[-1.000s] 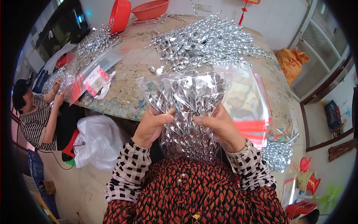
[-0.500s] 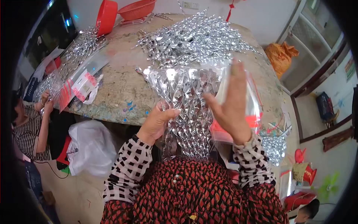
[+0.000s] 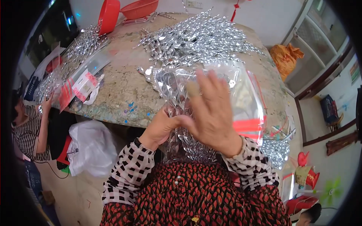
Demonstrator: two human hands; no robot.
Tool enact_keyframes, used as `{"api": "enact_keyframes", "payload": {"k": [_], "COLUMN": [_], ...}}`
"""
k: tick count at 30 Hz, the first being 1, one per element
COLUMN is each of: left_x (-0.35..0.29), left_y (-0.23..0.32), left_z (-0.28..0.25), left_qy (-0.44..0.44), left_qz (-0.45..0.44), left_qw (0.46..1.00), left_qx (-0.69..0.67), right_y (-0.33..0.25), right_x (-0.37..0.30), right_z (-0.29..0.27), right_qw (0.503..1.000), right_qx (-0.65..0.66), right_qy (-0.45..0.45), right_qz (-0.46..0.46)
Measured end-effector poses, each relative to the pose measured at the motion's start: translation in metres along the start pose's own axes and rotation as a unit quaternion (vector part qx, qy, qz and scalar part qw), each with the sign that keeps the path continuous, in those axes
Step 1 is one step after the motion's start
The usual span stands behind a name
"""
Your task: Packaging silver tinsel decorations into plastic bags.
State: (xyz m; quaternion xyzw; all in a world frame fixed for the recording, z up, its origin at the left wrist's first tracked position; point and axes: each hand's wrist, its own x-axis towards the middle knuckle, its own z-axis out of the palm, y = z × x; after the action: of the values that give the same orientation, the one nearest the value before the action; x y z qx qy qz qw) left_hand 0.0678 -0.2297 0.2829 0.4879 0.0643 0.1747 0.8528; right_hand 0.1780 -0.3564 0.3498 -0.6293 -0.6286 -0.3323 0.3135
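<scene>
A bundle of shiny silver twisted strands [image 3: 167,83], apparently in a clear plastic sleeve, hangs over the table's near edge toward my lap. My left hand [image 3: 158,127] grips its left side, thumb on top. Across the bundle's upper middle lies my right hand [image 3: 215,118], palm down with fingers stretched out and slightly blurred; it seems to touch the left thumb and hides part of the strands. Just right of it are clear plastic bags [image 3: 250,94] with red bands at their lower end.
A large heap of silver strands [image 3: 200,37] covers the table's far side. More strands [image 3: 81,47] lie at left, near a red basin [image 3: 108,17] and red basket [image 3: 139,8]. A person in a striped top [image 3: 32,130] works at the left edge. An orange sack [image 3: 284,60] stands right.
My right hand has swung left and down, from above the clear bags onto the silver bundle. The left hand stays on the bundle's side. The other person's hands have shifted slightly.
</scene>
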Motion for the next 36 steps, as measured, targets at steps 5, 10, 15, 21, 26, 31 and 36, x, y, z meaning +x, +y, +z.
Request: {"api": "enact_keyframes", "payload": {"k": [5, 10, 15, 21, 26, 31, 36], "left_x": [-0.004, -0.004, -0.005, -0.007, -0.003, -0.012, 0.004], "left_y": [0.000, 0.003, 0.002, 0.001, -0.006, -0.020, -0.016], "left_z": [0.014, 0.019, 0.009, 0.012, 0.009, -0.029, -0.002], "left_qy": [-0.024, -0.018, -0.017, -0.007, 0.008, 0.019, -0.132], "left_qz": [0.039, 0.003, -0.055, -0.043, -0.040, 0.001, -0.010], "left_qw": [0.999, 0.999, 0.997, 0.996, 0.999, 1.000, 0.989], "left_qx": [0.028, 0.031, 0.047, 0.075, 0.033, 0.016, 0.059], "right_y": [-0.007, -0.009, -0.004, 0.027, 0.019, 0.021, 0.041], "right_x": [0.006, -0.017, -0.035, -0.033, -0.083, -0.114, -0.133], "right_z": [0.008, 0.000, -0.002, -0.023, -0.004, -0.034, -0.028], "right_qw": [0.984, 0.985, 0.984, 0.996, 0.984, 0.959, 0.571], "right_qx": [-0.036, -0.031, 0.065, -0.020, 0.139, 0.162, 0.687], "right_qy": [-0.172, -0.168, -0.160, -0.045, -0.040, 0.089, -0.029], "right_qz": [-0.007, -0.036, -0.046, 0.073, 0.103, 0.216, 0.449]}}
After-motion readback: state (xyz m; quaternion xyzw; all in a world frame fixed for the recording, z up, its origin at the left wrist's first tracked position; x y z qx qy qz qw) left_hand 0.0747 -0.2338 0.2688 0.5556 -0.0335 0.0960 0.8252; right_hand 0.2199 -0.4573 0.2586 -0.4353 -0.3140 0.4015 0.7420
